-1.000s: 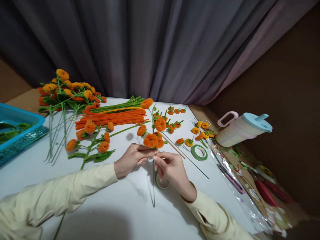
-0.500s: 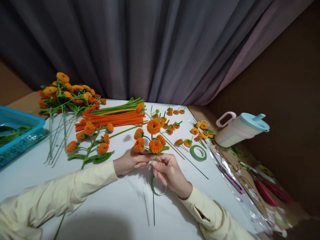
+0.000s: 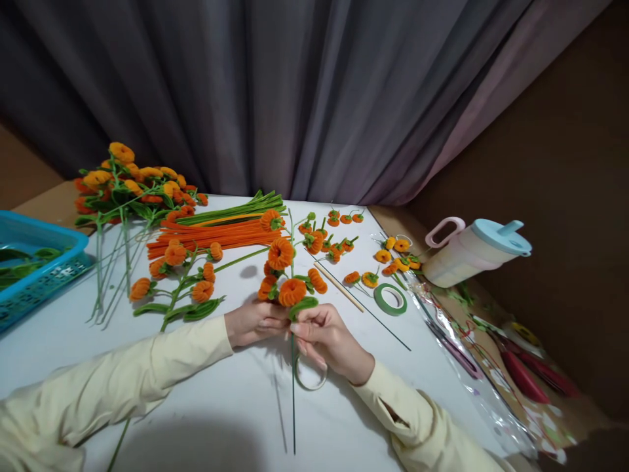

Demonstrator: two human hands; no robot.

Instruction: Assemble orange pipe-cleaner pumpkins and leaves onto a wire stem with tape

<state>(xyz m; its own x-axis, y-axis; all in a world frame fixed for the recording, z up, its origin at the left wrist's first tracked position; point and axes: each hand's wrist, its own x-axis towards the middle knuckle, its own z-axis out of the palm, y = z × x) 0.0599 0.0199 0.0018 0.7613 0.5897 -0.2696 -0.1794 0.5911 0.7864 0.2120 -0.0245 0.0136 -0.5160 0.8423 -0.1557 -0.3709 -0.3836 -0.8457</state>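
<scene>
An orange chenille flower spray (image 3: 293,292) stands upright between my hands, its thin dark green stem (image 3: 293,406) running down toward me. My left hand (image 3: 258,322) is closed around the stem just under the blooms. Close beside it, my right hand (image 3: 330,339) pinches at the stem below a fuzzy green leaf (image 3: 303,307). From the right fingers hangs a thin ring of floral tape (image 3: 310,388); its upper part is hidden by the hand. A finished-looking orange spray with leaves (image 3: 177,295) lies left of my hands.
Behind lie orange pipe cleaners (image 3: 221,237) and green ones (image 3: 236,213). Loose flower heads (image 3: 337,249), a wooden stick (image 3: 339,287) and a green tape roll (image 3: 390,299) are at right, near a tumbler (image 3: 472,255) and red-handled pliers (image 3: 523,373). A blue basket (image 3: 44,282) stands left.
The flower spray has turned and shifted slightly left, so the green leaf now shows in front near my right fingers. My hands remain close together on the stem.
</scene>
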